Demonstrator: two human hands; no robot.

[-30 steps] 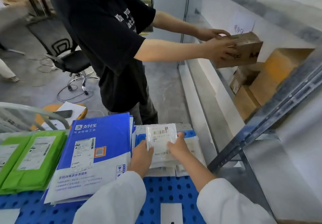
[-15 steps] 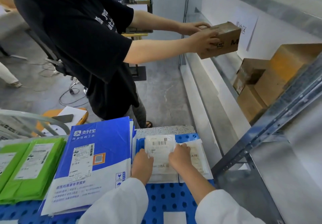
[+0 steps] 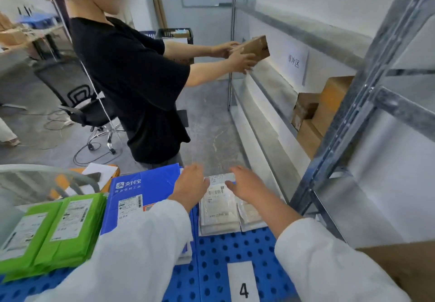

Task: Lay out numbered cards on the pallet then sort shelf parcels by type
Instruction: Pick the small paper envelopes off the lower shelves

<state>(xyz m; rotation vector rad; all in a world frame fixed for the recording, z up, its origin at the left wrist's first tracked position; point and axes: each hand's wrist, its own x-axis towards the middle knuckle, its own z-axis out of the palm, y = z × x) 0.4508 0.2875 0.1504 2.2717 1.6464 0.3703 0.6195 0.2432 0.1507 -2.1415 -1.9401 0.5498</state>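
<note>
At the near edge of the blue pallet [image 3: 211,254] lies the card with number 4 [image 3: 243,285]. Behind it, toward the far right corner, sits the pile of white parcels [image 3: 217,210]. Both hands hover over the far end of this pile. The left hand [image 3: 191,187] and the right hand [image 3: 246,186] have the fingers loose and spread and hold nothing; I cannot tell whether they touch the top parcel.

The step seems to be finishing the white pile. To do it well, the top parcel should lie square on the others, in line with its card and not over the far edge. The blue parcels [image 3: 136,191] lie just beside it on the left, and the green parcels [image 3: 61,231] further left.

Room is tight on the right, where the grey shelf post [image 3: 341,137] stands near the pallet corner, with cardboard boxes [image 3: 329,104] behind it. Beyond the far edge another person [image 3: 131,78] holds a brown box [image 3: 256,47] toward the shelf, so a reach there should probably stay low and near.
</note>
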